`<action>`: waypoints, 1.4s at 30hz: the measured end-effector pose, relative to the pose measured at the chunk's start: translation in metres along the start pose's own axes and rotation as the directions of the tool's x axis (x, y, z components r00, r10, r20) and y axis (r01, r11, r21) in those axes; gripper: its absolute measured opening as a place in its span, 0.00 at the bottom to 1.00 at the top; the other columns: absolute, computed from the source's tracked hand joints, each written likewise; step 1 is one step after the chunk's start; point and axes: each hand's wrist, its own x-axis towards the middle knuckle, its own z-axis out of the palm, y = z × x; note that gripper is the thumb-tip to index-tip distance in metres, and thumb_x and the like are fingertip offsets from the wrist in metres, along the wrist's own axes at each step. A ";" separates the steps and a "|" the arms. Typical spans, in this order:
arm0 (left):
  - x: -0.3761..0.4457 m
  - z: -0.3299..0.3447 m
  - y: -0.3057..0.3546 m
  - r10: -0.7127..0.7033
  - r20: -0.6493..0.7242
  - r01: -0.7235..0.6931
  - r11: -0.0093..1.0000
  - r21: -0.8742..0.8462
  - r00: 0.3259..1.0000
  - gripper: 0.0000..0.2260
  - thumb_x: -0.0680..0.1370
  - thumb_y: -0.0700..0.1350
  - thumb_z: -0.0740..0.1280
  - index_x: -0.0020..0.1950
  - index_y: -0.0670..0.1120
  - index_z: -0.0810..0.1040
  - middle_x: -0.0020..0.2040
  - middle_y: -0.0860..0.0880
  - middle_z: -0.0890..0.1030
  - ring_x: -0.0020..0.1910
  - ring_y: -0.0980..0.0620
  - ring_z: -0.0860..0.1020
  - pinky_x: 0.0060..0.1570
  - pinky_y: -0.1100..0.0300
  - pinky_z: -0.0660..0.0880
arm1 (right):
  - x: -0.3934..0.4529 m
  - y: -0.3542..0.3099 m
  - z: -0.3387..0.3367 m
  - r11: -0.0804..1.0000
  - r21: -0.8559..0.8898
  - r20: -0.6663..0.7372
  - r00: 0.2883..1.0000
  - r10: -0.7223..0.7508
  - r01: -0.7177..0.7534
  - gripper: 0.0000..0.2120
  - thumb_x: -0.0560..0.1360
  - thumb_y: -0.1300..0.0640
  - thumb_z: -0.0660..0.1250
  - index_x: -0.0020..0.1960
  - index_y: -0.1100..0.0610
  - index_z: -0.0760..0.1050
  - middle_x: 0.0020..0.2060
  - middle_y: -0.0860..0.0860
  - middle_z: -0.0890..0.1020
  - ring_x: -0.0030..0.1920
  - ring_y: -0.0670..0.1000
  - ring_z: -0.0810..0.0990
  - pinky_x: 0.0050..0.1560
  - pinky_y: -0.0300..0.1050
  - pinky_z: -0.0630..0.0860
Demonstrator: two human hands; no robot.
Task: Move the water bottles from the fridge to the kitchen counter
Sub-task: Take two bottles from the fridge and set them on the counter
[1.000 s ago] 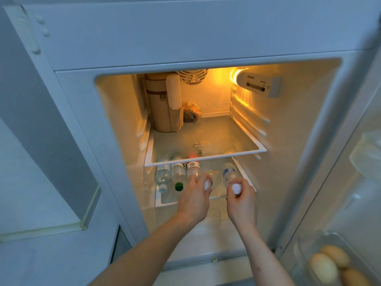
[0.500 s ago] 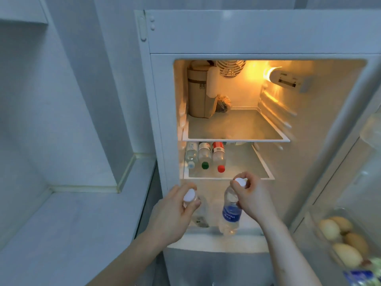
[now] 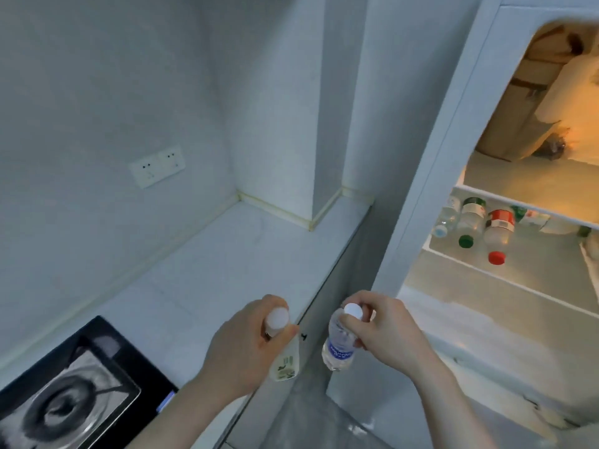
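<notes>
— Where are the bottles?

— One in each hand. The left hand [image 3: 240, 348] grips a white-capped bottle with a pale label [image 3: 285, 361] by the neck, fingers curled round it, hanging over the front edge of the kitchen counter [image 3: 227, 260]. The right hand [image 3: 385, 335] pinches the neck of a clear bottle with a blue label [image 3: 338, 346] just under its white cap; that one hangs over the gap between counter and fridge [image 3: 431, 157].

— Anything left inside?

— Three bottles lie on the lower shelf [image 3: 518, 286], caps toward the front: a blue-capped one [image 3: 445, 220], a green-capped one [image 3: 470, 222] and a red-capped one [image 3: 497, 233], side by side. Above them, on the upper shelf, stands a brown bag [image 3: 518, 102].

— What is on the counter?

— A black stove [image 3: 74, 390] at its near left end, its burner blurred. The stretch between stove and fridge is bare white. A double wall socket [image 3: 157, 166] sits above it, and a wall pillar [image 3: 324, 124] juts out at the far corner.
</notes>
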 end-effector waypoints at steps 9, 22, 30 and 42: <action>-0.070 -0.041 -0.047 -0.412 -0.290 0.408 0.910 -0.079 0.864 0.09 0.78 0.59 0.70 0.54 0.62 0.73 0.44 0.57 0.79 0.38 0.57 0.79 0.39 0.55 0.80 | 0.049 -0.089 0.068 0.952 0.044 0.411 0.863 -0.294 0.303 0.04 0.72 0.45 0.73 0.46 0.40 0.81 0.36 0.50 0.81 0.35 0.51 0.85 0.40 0.50 0.81; -0.209 -0.059 -0.046 -0.643 -0.592 0.676 0.706 -0.211 0.487 0.08 0.78 0.58 0.70 0.54 0.62 0.73 0.46 0.58 0.79 0.41 0.55 0.78 0.43 0.52 0.78 | 0.023 -0.170 0.160 0.768 0.149 0.700 0.482 -0.527 0.623 0.05 0.68 0.48 0.76 0.43 0.42 0.83 0.35 0.48 0.81 0.35 0.48 0.79 0.35 0.44 0.77; -0.330 -0.070 -0.040 -0.686 -0.682 0.759 0.578 -0.299 0.254 0.09 0.78 0.61 0.69 0.55 0.62 0.73 0.48 0.59 0.79 0.44 0.56 0.78 0.45 0.55 0.78 | -0.067 -0.234 0.221 0.617 0.278 0.777 0.205 -0.595 0.736 0.05 0.67 0.49 0.73 0.43 0.42 0.84 0.32 0.45 0.80 0.30 0.43 0.73 0.32 0.36 0.70; -0.515 -0.092 -0.029 -0.691 -0.722 0.819 0.433 -0.377 0.033 0.08 0.78 0.61 0.65 0.53 0.62 0.72 0.46 0.58 0.78 0.44 0.57 0.77 0.44 0.58 0.76 | -0.234 -0.296 0.298 0.484 0.406 0.775 -0.011 -0.632 0.776 0.05 0.72 0.48 0.73 0.46 0.40 0.84 0.30 0.39 0.80 0.31 0.41 0.76 0.34 0.37 0.73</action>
